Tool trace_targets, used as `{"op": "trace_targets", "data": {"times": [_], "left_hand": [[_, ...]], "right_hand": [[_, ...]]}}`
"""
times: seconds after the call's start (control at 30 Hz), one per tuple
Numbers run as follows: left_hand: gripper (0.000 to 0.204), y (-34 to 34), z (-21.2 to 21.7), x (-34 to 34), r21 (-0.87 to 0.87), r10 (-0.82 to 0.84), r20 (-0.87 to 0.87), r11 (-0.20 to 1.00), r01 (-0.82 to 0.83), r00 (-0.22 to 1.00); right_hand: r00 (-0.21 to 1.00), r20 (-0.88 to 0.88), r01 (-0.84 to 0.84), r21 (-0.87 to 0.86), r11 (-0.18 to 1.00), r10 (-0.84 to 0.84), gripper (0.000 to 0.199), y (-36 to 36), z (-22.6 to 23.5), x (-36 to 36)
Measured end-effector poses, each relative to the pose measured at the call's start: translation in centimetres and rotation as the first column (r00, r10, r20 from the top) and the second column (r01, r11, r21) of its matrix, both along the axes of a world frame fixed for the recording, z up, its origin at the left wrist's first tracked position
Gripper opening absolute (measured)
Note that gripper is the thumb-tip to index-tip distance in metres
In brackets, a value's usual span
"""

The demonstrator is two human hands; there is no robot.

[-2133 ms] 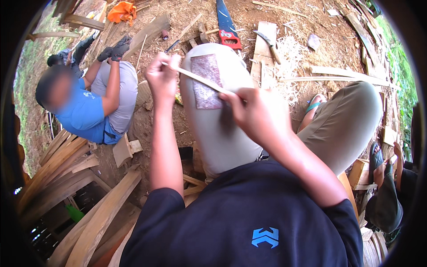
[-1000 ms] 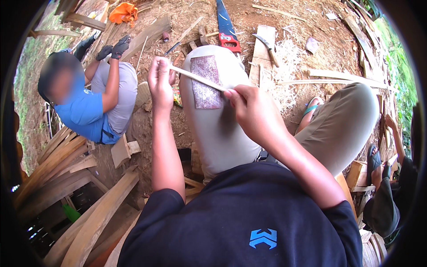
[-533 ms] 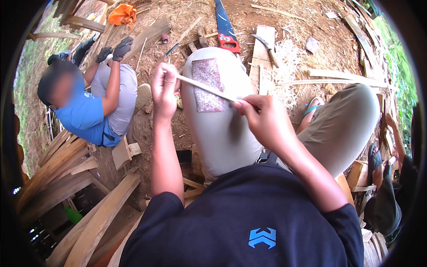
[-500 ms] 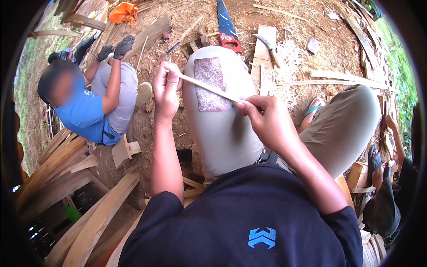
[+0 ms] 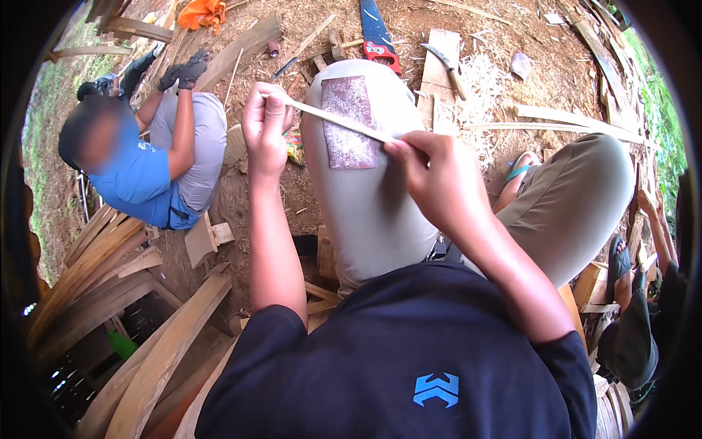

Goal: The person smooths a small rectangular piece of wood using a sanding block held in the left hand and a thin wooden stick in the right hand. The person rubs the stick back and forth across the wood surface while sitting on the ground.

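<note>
A slim pale wooden stick (image 5: 338,120) spans the space between my hands, slanting down to the right above my left thigh. My left hand (image 5: 266,132) grips its left end, fingers curled in. The right end is pinched between thumb and fingers of my right hand (image 5: 437,170). Under the stick, a reddish-brown sheet of sandpaper (image 5: 348,150), dusted with white powder, lies flat on my trouser leg (image 5: 365,212). Whether the stick touches the sandpaper I cannot tell.
A handsaw (image 5: 378,44) with a red handle and a knife (image 5: 444,67) lie ahead among shavings. A person in blue (image 5: 139,172) with dark gloves crouches at left. Wooden planks (image 5: 168,358) are piled lower left. Another person's leg (image 5: 621,271) shows at right.
My view has shifted slightly, and the sandpaper and leg sit a little higher in it. Both hands keep their hold on the stick, which lies somewhat flatter.
</note>
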State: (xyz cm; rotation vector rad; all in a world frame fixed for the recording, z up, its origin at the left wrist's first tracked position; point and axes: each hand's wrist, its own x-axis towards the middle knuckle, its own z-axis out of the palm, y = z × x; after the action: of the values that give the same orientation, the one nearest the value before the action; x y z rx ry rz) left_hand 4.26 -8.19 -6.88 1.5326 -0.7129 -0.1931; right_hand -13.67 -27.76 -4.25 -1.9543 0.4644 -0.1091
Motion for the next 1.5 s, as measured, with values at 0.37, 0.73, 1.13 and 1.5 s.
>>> {"op": "trace_targets", "data": {"times": [0.37,0.73,1.13,1.5], "left_hand": [[0.028,-1.2,0.2,-0.5,0.094,0.001,0.109,0.996,-0.011,0.994],[0.033,-0.9,0.2,-0.7,0.124,0.052,0.063,0.990,-0.060,0.997],[0.031,-1.5,0.5,-0.3,0.126,-0.040,0.085,0.992,0.029,0.996],[0.032,-0.1,0.0,-0.3,0.164,-0.042,0.044,0.986,0.034,0.998]], "right_hand": [[0.986,-0.151,-0.065,0.034,0.997,0.069,0.026,-1.3,-0.1,-1.1],[0.937,-0.290,-0.144,0.186,0.972,0.194,0.031,-2.4,0.7,-1.1],[0.956,-0.222,-0.130,0.260,0.957,0.190,0.037,-2.6,-1.2,-1.5],[0.957,-0.259,-0.094,0.152,0.984,0.131,0.024,-1.7,1.3,-1.1]]}}
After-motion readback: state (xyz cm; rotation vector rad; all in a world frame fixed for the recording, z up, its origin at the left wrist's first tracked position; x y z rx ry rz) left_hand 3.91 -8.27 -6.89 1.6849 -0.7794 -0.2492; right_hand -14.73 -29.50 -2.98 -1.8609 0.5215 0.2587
